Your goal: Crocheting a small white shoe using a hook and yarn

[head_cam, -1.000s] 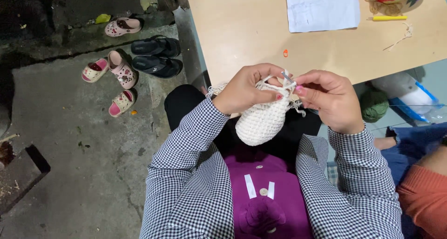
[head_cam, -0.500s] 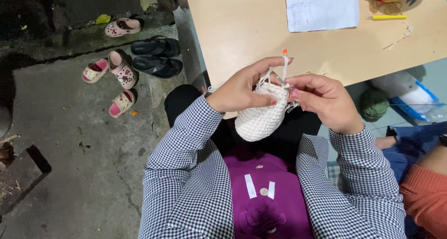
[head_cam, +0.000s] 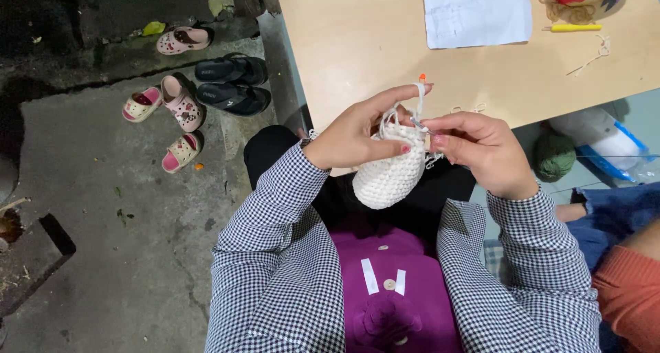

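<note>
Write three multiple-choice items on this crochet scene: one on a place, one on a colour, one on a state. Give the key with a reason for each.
1. Where does the sheet of white paper lie?
A. on the wooden table
B. on the concrete floor
C. on the person's lap

2. What colour is the crocheted piece between the hands?
A. green
B. white
C. pink

3. How is the crocheted piece held?
A. it lies alone on the table
B. the right hand alone holds it
C. the left hand grips it while the right hand works a hook at its rim

Key: 1 A, the sheet rests on the tabletop's far side. 2 B, its stitches are white. 3 C, the left thumb presses its side and the right fingers pinch the hook.
</note>
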